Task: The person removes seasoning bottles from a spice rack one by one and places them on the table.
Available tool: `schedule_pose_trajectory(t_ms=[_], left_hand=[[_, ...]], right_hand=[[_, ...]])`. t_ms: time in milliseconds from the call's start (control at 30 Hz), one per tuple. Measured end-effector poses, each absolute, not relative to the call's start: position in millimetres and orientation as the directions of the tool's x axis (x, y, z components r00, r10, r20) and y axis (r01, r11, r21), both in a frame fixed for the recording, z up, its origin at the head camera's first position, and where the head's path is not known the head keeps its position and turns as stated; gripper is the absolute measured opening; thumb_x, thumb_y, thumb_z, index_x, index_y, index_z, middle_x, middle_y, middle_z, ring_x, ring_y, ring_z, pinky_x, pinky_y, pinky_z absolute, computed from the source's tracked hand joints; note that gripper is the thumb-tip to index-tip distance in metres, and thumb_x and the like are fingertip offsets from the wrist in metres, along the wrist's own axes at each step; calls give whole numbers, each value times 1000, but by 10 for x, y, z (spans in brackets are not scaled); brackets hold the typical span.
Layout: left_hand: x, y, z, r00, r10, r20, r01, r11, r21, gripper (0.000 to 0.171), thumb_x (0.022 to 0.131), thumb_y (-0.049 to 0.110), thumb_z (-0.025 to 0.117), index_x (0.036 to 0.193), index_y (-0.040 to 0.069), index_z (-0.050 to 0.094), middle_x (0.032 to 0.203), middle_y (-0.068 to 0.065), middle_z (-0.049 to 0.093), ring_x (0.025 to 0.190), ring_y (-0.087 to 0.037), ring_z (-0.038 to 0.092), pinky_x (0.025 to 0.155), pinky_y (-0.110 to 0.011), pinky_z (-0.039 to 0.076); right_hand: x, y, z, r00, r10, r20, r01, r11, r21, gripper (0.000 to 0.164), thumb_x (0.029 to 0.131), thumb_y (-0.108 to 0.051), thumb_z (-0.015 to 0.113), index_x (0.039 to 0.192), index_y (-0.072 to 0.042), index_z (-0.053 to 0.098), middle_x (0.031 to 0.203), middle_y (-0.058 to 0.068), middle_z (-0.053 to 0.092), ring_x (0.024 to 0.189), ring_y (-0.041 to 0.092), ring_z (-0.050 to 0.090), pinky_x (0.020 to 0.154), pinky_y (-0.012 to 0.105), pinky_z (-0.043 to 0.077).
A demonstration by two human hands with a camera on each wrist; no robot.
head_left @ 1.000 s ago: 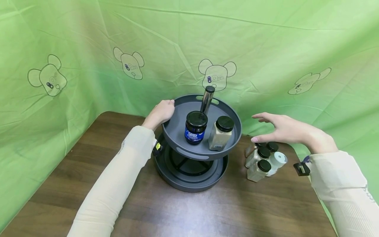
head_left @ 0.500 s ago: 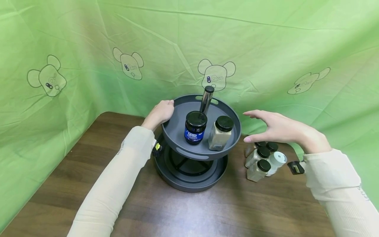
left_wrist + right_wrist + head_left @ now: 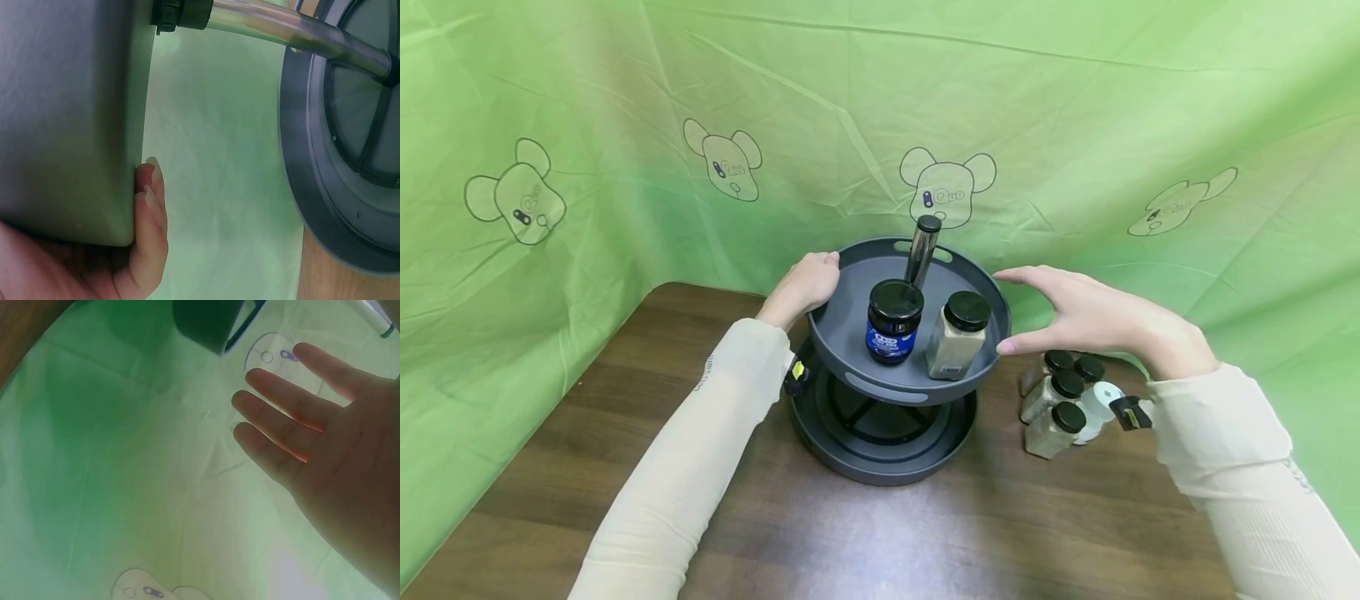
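Observation:
My left hand (image 3: 806, 289) grips the left rim of the grey round upper tray (image 3: 859, 282); in the left wrist view its fingers (image 3: 150, 244) curl under the tray's edge. My right hand (image 3: 1093, 315) has its fingers and thumb spread apart at the tray's right rim, with nothing held. On the tray stand a dark jar with a blue label (image 3: 892, 321) and a square clear jar with a black lid (image 3: 957, 337). A metallic post with a black cap (image 3: 922, 252) rises behind them. The lower tray (image 3: 880, 477) sits on the table beneath.
Right of the stand, several black-lidded square jars (image 3: 1051, 431) cluster on the wooden table (image 3: 760, 517), along with a white-capped bottle (image 3: 1097, 411). A green curtain (image 3: 820, 100) hangs behind the table.
My right hand has moved left, from above the clustered jars to the upper tray's right rim. The left hand keeps its hold, and the trays and jars stay in place.

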State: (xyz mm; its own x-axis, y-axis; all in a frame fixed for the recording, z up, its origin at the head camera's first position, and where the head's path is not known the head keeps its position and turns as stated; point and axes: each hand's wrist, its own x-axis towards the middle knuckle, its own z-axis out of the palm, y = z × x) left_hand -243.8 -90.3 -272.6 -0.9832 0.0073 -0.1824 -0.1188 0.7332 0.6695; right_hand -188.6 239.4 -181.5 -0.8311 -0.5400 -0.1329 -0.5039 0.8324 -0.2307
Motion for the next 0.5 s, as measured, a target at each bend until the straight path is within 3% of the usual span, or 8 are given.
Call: schedule_pose_trajectory(t_ms=[500], left_hand=[[-2438, -908, -2732, -983, 14, -185, -117, 729, 675, 56, 107, 40, 15, 155, 16, 31, 163, -6, 28, 150, -33, 25, 121, -48, 25]], right_hand=[[-1818, 2103, -1792, -772, -625, -117, -598, 776, -199, 93, 78, -61, 74, 150, -17, 37, 153, 8, 43, 143, 32, 37, 114, 56, 33]])
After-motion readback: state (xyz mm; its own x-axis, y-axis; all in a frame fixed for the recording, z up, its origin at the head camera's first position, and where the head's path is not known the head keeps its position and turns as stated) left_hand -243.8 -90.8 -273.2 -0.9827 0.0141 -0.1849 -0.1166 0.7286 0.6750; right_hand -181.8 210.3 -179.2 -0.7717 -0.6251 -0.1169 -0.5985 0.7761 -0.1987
